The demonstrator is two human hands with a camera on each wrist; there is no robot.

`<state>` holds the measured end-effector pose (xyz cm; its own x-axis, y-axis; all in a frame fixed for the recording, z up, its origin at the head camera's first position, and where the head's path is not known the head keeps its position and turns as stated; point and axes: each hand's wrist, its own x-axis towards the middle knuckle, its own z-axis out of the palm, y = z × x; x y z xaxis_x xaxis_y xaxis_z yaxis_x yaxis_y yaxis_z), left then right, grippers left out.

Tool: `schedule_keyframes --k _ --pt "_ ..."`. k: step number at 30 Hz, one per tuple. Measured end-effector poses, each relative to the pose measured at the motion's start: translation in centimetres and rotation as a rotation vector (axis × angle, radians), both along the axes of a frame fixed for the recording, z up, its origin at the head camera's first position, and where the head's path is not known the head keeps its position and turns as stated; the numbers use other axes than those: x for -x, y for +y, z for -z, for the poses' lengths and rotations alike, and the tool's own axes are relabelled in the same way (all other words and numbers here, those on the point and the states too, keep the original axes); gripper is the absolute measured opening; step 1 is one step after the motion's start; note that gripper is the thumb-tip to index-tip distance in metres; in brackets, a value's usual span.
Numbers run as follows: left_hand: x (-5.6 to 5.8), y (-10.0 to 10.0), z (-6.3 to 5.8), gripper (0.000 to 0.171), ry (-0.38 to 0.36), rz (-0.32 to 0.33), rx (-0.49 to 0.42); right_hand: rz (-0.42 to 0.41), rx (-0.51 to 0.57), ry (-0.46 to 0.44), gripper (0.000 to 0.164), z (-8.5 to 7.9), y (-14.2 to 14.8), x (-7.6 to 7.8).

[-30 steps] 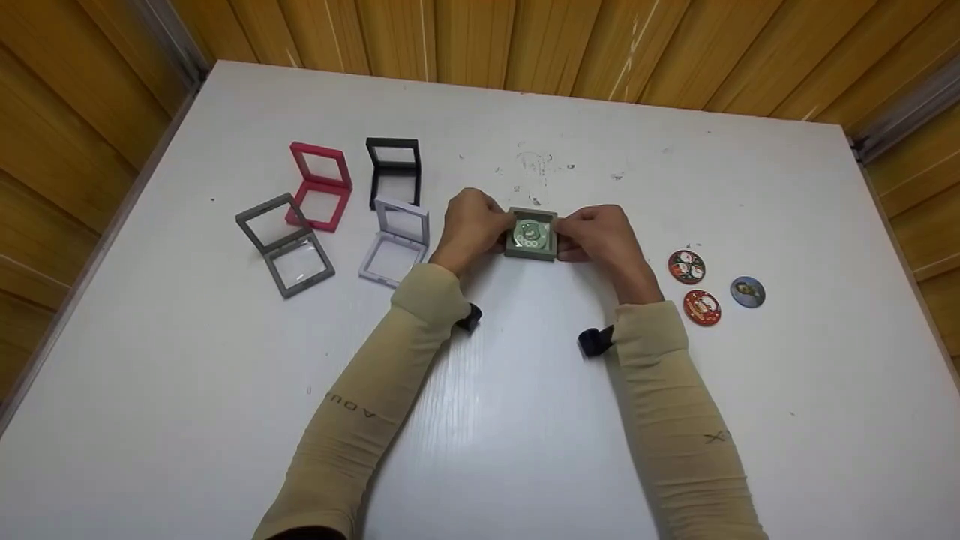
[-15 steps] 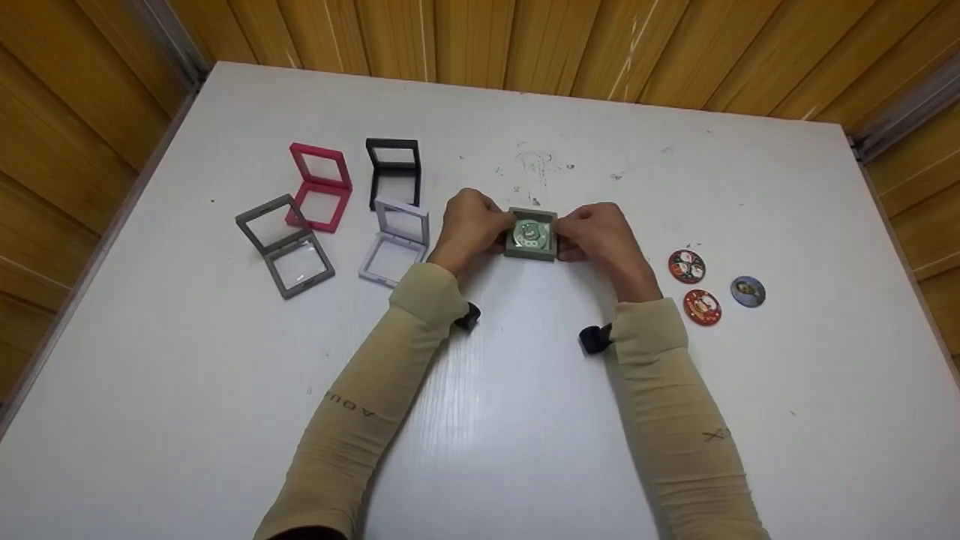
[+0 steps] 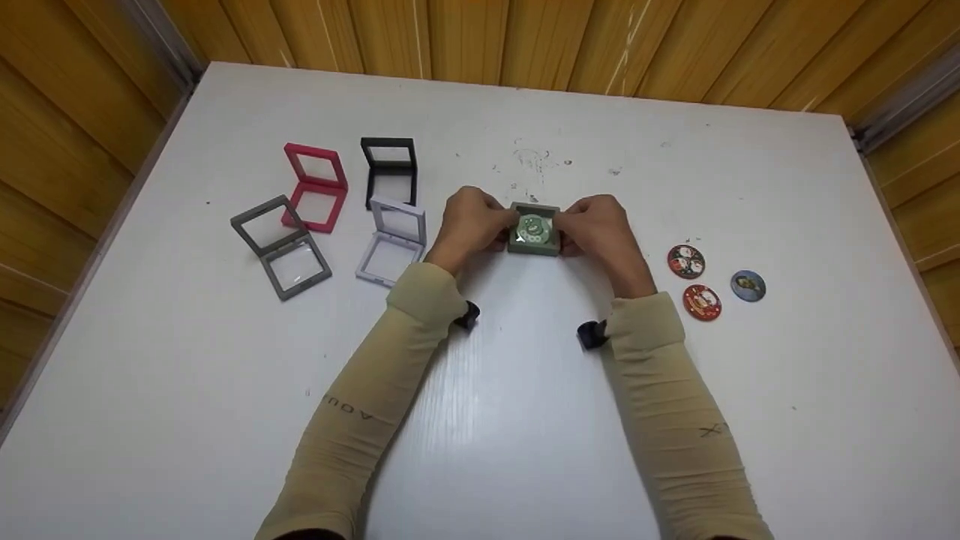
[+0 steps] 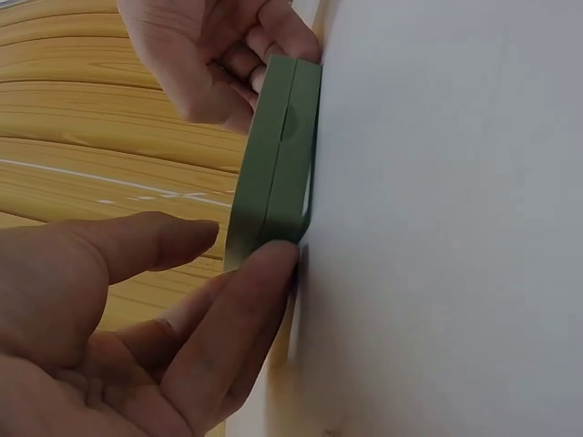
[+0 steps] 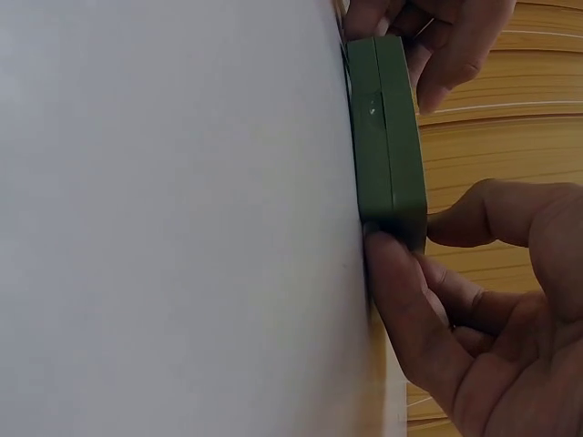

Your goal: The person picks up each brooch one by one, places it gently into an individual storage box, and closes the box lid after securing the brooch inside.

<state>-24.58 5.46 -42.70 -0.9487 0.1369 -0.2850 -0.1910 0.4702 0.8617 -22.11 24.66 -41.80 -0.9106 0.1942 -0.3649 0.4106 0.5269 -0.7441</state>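
Note:
A green square display case [image 3: 535,249] lies flat at the middle of the table, its two halves together with a thin seam along the front edge [image 4: 278,137]. Through its clear window shows a round green badge [image 3: 534,229]. My left hand [image 3: 471,225] holds the case's left side between thumb and fingers. On the opposite side, my right hand [image 3: 602,229] grips it the same way, with fingertips low at the corner [image 5: 387,241] beside the tabletop and the thumb at the upper edge.
Left of my hands stand opened display cases: red [image 3: 315,210], black [image 3: 412,176], grey [image 3: 296,289] and white [image 3: 367,274]. To the right lie three round badges, two mostly red [image 3: 686,261] [image 3: 702,302] and one blue [image 3: 748,286]. A wooden-slat wall [image 3: 495,45] borders the white table's far edge.
Both hands keep their hold on the green case. The right hand has shifted slightly upward along its side; the whole head view has drifted a little.

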Motion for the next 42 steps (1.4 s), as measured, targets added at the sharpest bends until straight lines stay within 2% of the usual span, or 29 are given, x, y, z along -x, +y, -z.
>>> schedule_keyframes --k 7,11,17,26,33,38,42 --pt "0.1 -0.4 -0.4 0.02 0.003 0.032 0.027 -0.008 -0.019 0.009 0.028 0.2 0.0 0.1" --pt "0.2 -0.8 -0.8 0.021 0.015 0.033 0.013 -0.014 -0.032 0.021 0.03 0.2 0.1 0.0" --pt "0.3 -1.7 -1.5 0.023 0.067 0.049 -0.031 0.006 -0.025 0.034 0.03 0.0 0.8 0.1" --pt "0.5 -3.3 -3.1 0.023 0.136 0.069 -0.042 0.02 -0.033 0.074 0.03 0.1 2.4 0.3" --pt "0.6 -6.0 -5.0 0.026 0.18 0.076 -0.053 0.026 -0.068 0.079 0.033 0.4 3.7 0.5" --pt "0.6 -8.8 -6.3 0.032 0.218 0.081 0.004 0.03 -0.084 0.075 0.034 0.6 3.9 0.7" --pt "0.6 -11.3 -6.8 0.035 0.231 0.131 0.059 0.033 -0.066 0.074 0.034 0.7 4.0 0.8"
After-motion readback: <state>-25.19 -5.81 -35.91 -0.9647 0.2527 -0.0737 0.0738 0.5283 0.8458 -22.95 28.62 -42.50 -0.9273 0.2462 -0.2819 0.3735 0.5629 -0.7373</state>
